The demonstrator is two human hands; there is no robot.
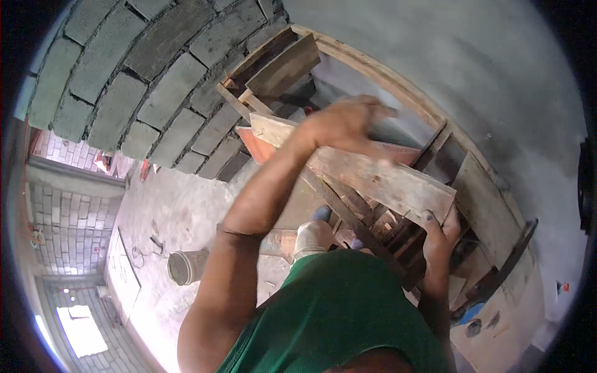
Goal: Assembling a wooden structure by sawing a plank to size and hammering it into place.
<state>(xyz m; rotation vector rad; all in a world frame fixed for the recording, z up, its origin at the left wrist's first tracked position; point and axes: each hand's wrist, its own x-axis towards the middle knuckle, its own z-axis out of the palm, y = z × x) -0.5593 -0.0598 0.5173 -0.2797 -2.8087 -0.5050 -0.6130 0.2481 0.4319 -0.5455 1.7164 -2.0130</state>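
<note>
A long, worn wooden board lies slantwise in front of me, its near right end gripped by my right hand with the thumb on top. Above the board's middle hovers my left hand, blurred by motion, its fingers and thumb stretched apart with nothing seen in them. Behind the board stands a wooden frame against the grey wall. Part of a reddish panel shows under the board's far left end.
Below the board are loose timber pieces close to my feet. A wide plank leans at the right beside a dark bar. A bucket stands on the concrete floor at left. A block wall rises at upper left.
</note>
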